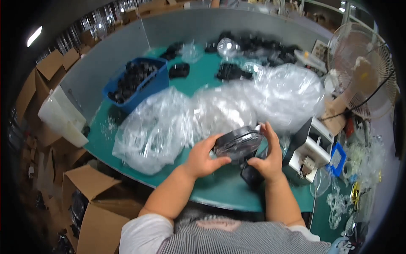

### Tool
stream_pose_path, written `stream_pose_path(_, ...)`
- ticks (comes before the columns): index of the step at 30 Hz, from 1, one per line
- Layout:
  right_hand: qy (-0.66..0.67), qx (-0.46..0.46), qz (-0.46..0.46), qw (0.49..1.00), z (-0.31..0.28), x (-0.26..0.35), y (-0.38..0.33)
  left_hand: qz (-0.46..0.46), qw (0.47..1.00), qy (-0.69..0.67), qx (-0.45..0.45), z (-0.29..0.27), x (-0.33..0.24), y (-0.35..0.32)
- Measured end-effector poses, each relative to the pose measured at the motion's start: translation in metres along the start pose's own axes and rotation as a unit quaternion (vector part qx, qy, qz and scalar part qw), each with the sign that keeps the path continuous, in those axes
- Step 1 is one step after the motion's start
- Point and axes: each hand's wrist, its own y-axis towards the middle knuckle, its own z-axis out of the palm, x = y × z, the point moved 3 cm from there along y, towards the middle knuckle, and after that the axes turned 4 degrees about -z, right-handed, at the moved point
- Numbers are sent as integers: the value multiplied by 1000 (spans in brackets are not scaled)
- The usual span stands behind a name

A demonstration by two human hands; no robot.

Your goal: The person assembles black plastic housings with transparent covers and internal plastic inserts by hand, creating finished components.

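In front of my body, my left hand (204,157) grips a round, black-rimmed part with a clear shiny face (237,144). Its thumb lies under the near edge and the fingers are at the rim. My right hand (270,155) curves around the right end of the same part, fingertips at the upper edge and thumb below. Under the right hand, a black piece (252,174) rests at the table's near side, partly hidden by the hand and thumb. Just beyond the hands lie clear plastic bags (154,129), reaching to a large full one (289,95).
A blue bin (148,89) of black parts stands at the left on the green table (198,76). Black parts (270,47) pile up at the back. A white and black machine (311,152) and a fan (361,70) are at the right; cardboard boxes (101,224) stand at lower left.
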Motion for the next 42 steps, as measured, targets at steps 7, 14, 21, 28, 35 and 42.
stream_pose_path(7,186,-10,88,979,7,2,3,77,992,-3,96,5,1,12)
stream_pose_path(14,49,-43,-36,997,9,-3,-4,39,974,-222,30,24,10,9)
stream_pose_path(21,45,-79,-58,994,14,3,-16,19,977,-197,77,18,2,5)
stream_pose_path(28,119,-82,27,989,19,-2,-17,-16,981,-181,64,15,1,6)
stream_pose_path(35,205,-64,84,973,21,1,-16,25,991,-126,25,18,-6,5)
stream_pose_path(42,269,-48,143,951,23,2,-16,36,988,-141,-49,28,0,6)
